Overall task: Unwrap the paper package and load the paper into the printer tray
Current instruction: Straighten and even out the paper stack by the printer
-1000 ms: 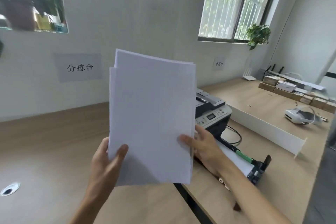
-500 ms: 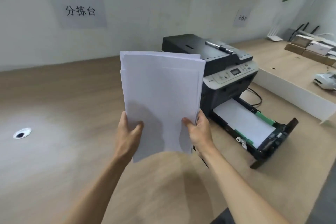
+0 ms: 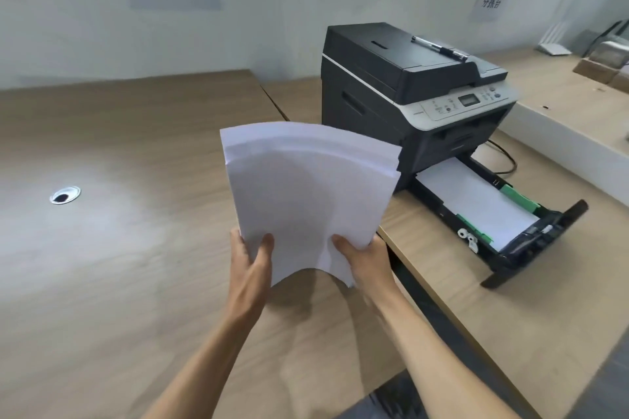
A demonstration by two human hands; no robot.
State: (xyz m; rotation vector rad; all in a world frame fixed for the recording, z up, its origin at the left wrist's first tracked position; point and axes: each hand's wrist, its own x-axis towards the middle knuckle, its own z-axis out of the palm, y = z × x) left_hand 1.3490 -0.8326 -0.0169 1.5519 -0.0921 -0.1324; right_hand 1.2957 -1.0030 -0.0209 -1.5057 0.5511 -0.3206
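A stack of white paper [image 3: 306,190] is held above the wooden table, bowed so its near edge arches upward and its far edges fan apart. My left hand [image 3: 250,260] grips its lower left corner, thumb on top. My right hand [image 3: 366,257] grips the lower right corner. To the right stands a dark grey printer [image 3: 405,92] with a light control panel. Its black paper tray [image 3: 531,241] is pulled out toward me, with white sheets and green guides inside it. No wrapper is visible.
A pen [image 3: 439,48] lies on the printer lid. A round cable grommet [image 3: 64,196] sits in the left table [image 3: 119,248]. A gap [image 3: 418,292] separates the two tables. A white divider board [image 3: 571,143] stands right of the printer, and a cable runs beside the tray.
The view has tilted down from the wall and window to the table. The paper stack went from upright and flat to lowered and bowed, with both hands now at its bottom corners.
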